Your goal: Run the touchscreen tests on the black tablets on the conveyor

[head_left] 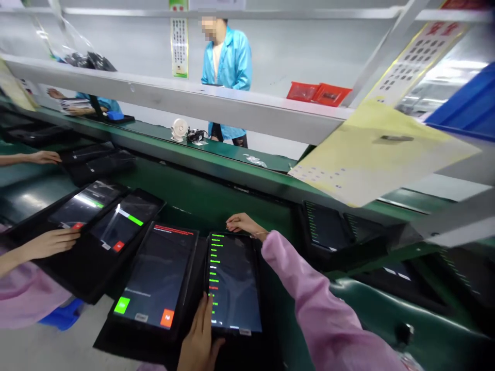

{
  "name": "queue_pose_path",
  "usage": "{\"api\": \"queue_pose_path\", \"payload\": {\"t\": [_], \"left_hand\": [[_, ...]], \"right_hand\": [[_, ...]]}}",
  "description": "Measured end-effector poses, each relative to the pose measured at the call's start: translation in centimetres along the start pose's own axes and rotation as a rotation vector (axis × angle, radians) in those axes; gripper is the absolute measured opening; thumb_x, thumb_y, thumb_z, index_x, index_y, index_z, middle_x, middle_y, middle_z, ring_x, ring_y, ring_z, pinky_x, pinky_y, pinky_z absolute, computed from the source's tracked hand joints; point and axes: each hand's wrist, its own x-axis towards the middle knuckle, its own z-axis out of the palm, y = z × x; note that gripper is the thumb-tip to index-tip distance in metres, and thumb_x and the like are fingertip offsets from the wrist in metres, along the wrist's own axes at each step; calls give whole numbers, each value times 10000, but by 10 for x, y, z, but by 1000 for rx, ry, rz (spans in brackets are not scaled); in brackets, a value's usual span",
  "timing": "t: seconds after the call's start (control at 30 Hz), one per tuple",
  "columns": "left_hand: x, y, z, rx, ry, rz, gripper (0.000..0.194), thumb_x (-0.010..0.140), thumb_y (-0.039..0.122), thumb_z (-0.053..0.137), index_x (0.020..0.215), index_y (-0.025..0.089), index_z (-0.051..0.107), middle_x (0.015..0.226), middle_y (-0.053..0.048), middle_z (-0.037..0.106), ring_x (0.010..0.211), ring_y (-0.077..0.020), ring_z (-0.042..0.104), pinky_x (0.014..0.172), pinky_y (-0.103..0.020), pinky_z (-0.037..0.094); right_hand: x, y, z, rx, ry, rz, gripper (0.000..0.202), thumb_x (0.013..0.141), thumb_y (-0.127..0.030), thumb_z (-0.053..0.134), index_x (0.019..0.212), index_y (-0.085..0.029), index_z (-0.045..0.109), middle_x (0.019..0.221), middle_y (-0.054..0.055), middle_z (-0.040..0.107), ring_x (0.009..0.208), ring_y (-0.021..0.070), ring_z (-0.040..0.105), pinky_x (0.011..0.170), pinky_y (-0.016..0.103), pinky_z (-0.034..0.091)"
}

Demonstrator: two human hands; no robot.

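A tablet with a list of green lines and one red line on its dark screen lies on a black mat. Against its lower left edge rests my left hand, fingers stretched out. At the tablet's top edge is my right hand, its fingers pinched together; whatever they hold is too small to make out. Left of it lies a second tablet, showing red text at the top, a green square and an orange-red square at the bottom.
Another person's hand touches a tablet at left; a further hand is behind. More tablets lie at right. A shelf with red bins crosses above; a person in blue stands beyond.
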Motion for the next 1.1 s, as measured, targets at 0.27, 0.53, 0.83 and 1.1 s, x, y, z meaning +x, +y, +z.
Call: {"api": "queue_pose_path", "payload": {"t": [0.27,0.53,0.83,1.1], "left_hand": [[-36,-90,-125,290,393,-173,511,1023,290,473,1527,315,398,1573,-61,467,1472,-249,416,1124,-424,511],[-56,-102,-134,524,386,-243,378,1022,328,469,1352,210,612,1645,-133,328,1564,-407,36,1163,-723,316],[-20,-18,-75,-55,142,36,494,976,176,495,1459,258,424,1492,-119,548,1375,-235,540,1065,-384,557],[-16,18,8,124,-89,14,949,765,10,568,1611,214,189,1641,-134,332,1488,-337,370,1130,-492,500]], "right_hand": [[0,12,-6,66,-197,98,233,772,-348,847,841,-167,718,849,64,738,763,171,707,651,219,554],[-1,18,-12,92,-222,90,304,706,-407,852,836,-168,718,875,81,734,750,179,699,648,229,549],[-2,13,-9,82,-192,104,220,718,-329,840,808,-172,715,849,70,737,818,194,703,669,226,551],[-2,14,-9,71,-183,49,265,693,-380,842,834,-187,727,891,66,744,903,226,697,668,243,551]]}}
